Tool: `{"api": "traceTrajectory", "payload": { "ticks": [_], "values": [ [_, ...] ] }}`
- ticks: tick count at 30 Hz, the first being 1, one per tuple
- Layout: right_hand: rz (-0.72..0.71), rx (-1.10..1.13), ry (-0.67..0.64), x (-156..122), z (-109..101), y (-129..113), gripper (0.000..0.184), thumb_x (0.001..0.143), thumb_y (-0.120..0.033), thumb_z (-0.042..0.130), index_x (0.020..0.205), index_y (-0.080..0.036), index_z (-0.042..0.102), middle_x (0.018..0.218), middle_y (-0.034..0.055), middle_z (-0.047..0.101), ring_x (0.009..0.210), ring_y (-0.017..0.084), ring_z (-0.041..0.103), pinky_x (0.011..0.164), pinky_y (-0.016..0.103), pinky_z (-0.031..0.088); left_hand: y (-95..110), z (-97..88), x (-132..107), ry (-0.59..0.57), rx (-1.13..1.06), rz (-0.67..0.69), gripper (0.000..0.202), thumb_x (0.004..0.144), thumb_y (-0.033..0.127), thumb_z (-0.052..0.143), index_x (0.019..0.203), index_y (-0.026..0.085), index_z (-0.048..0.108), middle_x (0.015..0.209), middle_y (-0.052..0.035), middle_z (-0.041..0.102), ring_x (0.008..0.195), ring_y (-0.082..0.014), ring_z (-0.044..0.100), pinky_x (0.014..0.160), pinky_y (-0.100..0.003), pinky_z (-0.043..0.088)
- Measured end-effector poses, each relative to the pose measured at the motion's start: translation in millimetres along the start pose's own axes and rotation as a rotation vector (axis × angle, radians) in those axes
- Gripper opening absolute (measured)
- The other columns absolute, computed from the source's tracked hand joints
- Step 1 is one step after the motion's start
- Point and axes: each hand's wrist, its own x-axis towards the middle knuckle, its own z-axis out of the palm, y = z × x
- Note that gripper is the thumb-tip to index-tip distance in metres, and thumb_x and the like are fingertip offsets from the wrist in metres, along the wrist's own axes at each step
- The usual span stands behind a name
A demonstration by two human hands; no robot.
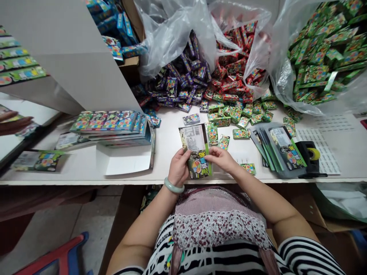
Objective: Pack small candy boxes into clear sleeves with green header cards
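A flat printed packet [197,142] with a barcode panel, a dark lower part and a green edge is held upright over the table's front. My left hand [179,166], a pale green bangle at its wrist, pinches its left side with the thumb on the front. The fingers of my right hand [223,159] are closed on its right edge. Just behind it lie several small green boxes [241,133] and one purple-grey small box [191,119]. By my right wrist, another small green box [249,169] is partly hidden.
A stack of similar packets [286,152] lies right, beside a black tape dispenser [308,160] and a sticker sheet [323,152]. Plastic bags spill purple [172,86], red [235,67] and green small boxes [315,72]. Left are display boxes [106,122], an open white tray [129,160] and another person's hand [14,123].
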Motion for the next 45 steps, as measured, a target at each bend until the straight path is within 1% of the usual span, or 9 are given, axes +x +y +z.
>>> {"api": "traceTrajectory", "payload": {
  "ticks": [10, 16, 22, 27, 31, 35, 38, 41, 45],
  "values": [
    [0.277, 0.052, -0.286, -41.7, -13.6, 10.5, 0.038, 0.071, -0.045, 0.077, 0.093, -0.020, 0.059, 0.084, -0.0003, 0.066, 0.072, 0.013, 0.062, 0.062, 0.028, 0.052, 6.9, -13.1, 3.5, -0.165, 0.046, 0.017, 0.064, 0.074, 0.036, 0.081, 0.131, 0.024, 0.054, 0.117, -0.0085, 0.070, 0.102, -0.0182, 0.069, 0.090, -0.032, 0.058],
    [-0.154, -0.076, 0.079, -33.5, -22.6, -9.4, 0.065, 0.074, -0.031, 0.077, 0.129, -0.028, 0.042, 0.110, 0.0049, 0.065, 0.093, 0.016, 0.064, 0.081, 0.032, 0.054, 5.5, -12.1, -7.3, -0.229, 0.177, 0.107, 0.075, 0.077, 0.035, 0.078, 0.143, 0.030, 0.044, 0.124, -0.0085, 0.064, 0.101, -0.0178, 0.068, 0.088, -0.032, 0.059],
    [-0.240, -0.161, 0.083, -22.8, -15.7, -17.4, 0.050, 0.081, -0.038, 0.070, 0.125, -0.028, 0.048, 0.100, 0.0019, 0.064, 0.082, 0.014, 0.063, 0.075, 0.031, 0.054, 23.3, -21.9, -10.2, -0.311, 0.238, 0.097, 0.060, 0.074, 0.035, 0.081, 0.128, 0.028, 0.055, 0.115, -0.0064, 0.066, 0.086, -0.0155, 0.069, 0.077, -0.029, 0.059],
    [-0.328, -0.431, -0.053, -33.8, -10.7, -33.1, 0.019, 0.091, -0.039, 0.059, 0.101, -0.024, 0.064, 0.093, 0.0045, 0.067, 0.084, 0.017, 0.064, 0.076, 0.034, 0.053, 33.6, -18.8, -22.4, -0.106, 0.358, 0.206, 0.027, 0.084, 0.045, 0.069, 0.088, 0.018, 0.065, 0.084, -0.0028, 0.068, 0.074, -0.0127, 0.062, 0.069, -0.025, 0.053],
    [-0.316, -0.405, 0.014, -27.6, -12.7, -38.9, 0.022, 0.090, -0.044, 0.060, 0.082, -0.024, 0.064, 0.090, 0.0062, 0.067, 0.082, 0.019, 0.064, 0.066, 0.031, 0.053, 34.7, -8.4, -23.1, -0.130, 0.290, 0.235, 0.029, 0.082, 0.045, 0.073, 0.080, 0.017, 0.064, 0.093, -0.0076, 0.071, 0.090, -0.0176, 0.067, 0.084, -0.031, 0.052],
    [-0.206, -0.215, 0.040, -14.7, -13.8, -31.6, 0.032, 0.081, -0.049, 0.070, 0.104, -0.028, 0.063, 0.085, 0.0038, 0.068, 0.068, 0.018, 0.063, 0.051, 0.029, 0.052, 38.0, -8.7, -17.3, -0.176, 0.203, 0.179, 0.041, 0.077, 0.046, 0.077, 0.105, 0.019, 0.067, 0.088, -0.0062, 0.071, 0.089, -0.0198, 0.069, 0.080, -0.032, 0.053],
    [-0.291, -0.328, 0.049, -15.6, -14.1, -28.6, 0.027, 0.080, -0.048, 0.071, 0.098, -0.028, 0.069, 0.093, 0.0079, 0.069, 0.084, 0.022, 0.067, 0.060, 0.034, 0.058, 40.3, -10.6, -18.8, -0.193, 0.288, 0.237, 0.034, 0.077, 0.047, 0.077, 0.092, 0.017, 0.072, 0.092, -0.0093, 0.072, 0.091, -0.0201, 0.068, 0.087, -0.034, 0.052],
    [-0.386, -0.449, 0.024, -18.2, -13.5, -32.0, 0.020, 0.079, -0.047, 0.073, 0.080, -0.027, 0.071, 0.098, 0.0107, 0.068, 0.097, 0.026, 0.066, 0.067, 0.036, 0.060, 40.8, -9.1, -18.5, -0.214, 0.280, 0.213, 0.037, 0.072, 0.051, 0.080, 0.080, 0.016, 0.071, 0.085, -0.0080, 0.070, 0.082, -0.0178, 0.065, 0.081, -0.032, 0.052],
    [-0.311, -0.398, -0.006, -12.1, -9.4, -40.9, 0.027, 0.077, -0.052, 0.073, 0.079, -0.025, 0.069, 0.078, 0.0066, 0.067, 0.069, 0.020, 0.065, 0.055, 0.032, 0.056, 40.0, -3.8, -10.8, -0.204, 0.229, 0.099, 0.047, 0.061, 0.054, 0.086, 0.076, 0.014, 0.066, 0.074, -0.0034, 0.065, 0.067, -0.0123, 0.058, 0.067, -0.027, 0.048]
  ]
}}
